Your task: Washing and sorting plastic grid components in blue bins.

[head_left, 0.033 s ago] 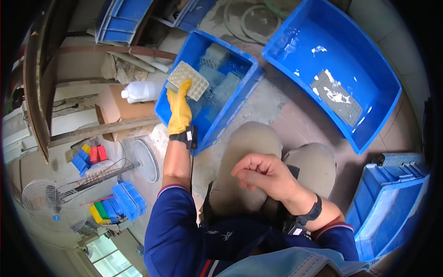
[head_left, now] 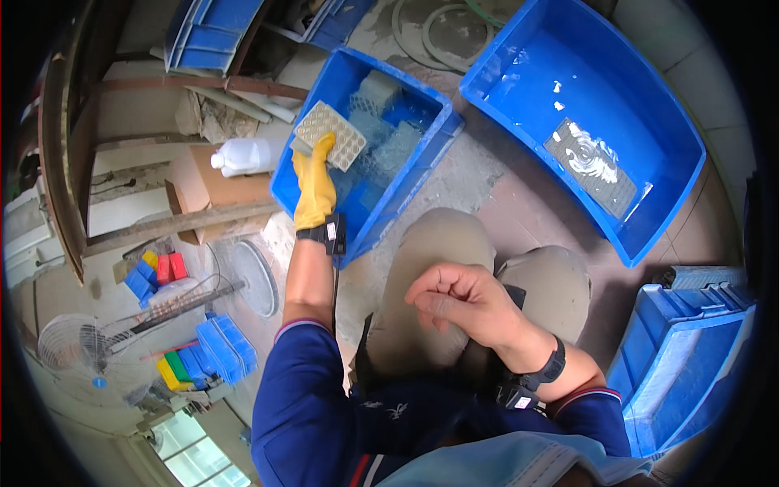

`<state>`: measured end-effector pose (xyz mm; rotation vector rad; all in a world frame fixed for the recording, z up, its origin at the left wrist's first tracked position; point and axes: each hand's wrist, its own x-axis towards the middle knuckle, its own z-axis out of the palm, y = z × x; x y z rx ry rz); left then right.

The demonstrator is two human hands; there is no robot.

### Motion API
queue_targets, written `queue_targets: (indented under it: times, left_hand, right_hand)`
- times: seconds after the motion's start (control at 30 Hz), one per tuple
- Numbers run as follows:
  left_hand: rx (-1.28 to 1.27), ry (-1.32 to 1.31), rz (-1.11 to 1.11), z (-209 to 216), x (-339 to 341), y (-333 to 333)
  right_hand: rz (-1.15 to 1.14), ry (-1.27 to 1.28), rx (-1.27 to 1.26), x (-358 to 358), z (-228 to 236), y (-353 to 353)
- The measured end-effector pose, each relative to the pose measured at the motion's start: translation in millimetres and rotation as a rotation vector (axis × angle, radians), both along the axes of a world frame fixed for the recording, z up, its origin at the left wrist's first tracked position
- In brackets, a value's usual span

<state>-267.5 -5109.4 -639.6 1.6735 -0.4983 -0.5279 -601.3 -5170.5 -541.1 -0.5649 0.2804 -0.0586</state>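
Observation:
My left hand [head_left: 315, 183], in a yellow rubber glove, grips a pale grid-like plate [head_left: 344, 148] with rows of round hollows. The plate is held tilted over the near left part of a blue tub [head_left: 410, 199] of water. Under the water in that tub lie several greyish grid-like blocks [head_left: 395, 154]. My bare right hand [head_left: 466, 304] hangs above my knees, its fingers loosely curled in, and nothing shows in it. Inside the larger blue tub [head_left: 649, 122] at the right, one grey perforated plate [head_left: 596, 174] lies flat, with bright glints of light over it.
A white plastic jug [head_left: 246, 157] and a cardboard box [head_left: 213, 191] are left of the tub, by a wooden frame [head_left: 182, 229]. Further left stands a fan [head_left: 77, 345] among small coloured bins [head_left: 227, 347]. Blue crates [head_left: 673, 365] are stacked at the lower right. A hose [head_left: 422, 40] coils behind.
Hardly anything differs. The glints in the larger tub have changed shape, with ripple rings now over the grey plate. My left hand still grips its plate in about the same place.

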Motion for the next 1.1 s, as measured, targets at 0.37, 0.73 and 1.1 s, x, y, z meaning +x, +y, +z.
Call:
queue_targets:
  times: [0.37,0.73,1.1]
  left_hand:
    - [0.083,-0.083,-0.013,-9,2,-24]
    - [-0.064,0.148,-0.230,46,-36,-108]
    - [0.287,0.033,-0.768,32,-167,-251]
  right_hand:
    - [-0.019,-0.064,-0.024,2,-3,1]
    - [-0.024,-0.062,-0.024,-1,4,0]
    - [-0.198,-0.102,-0.001,-22,13,4]
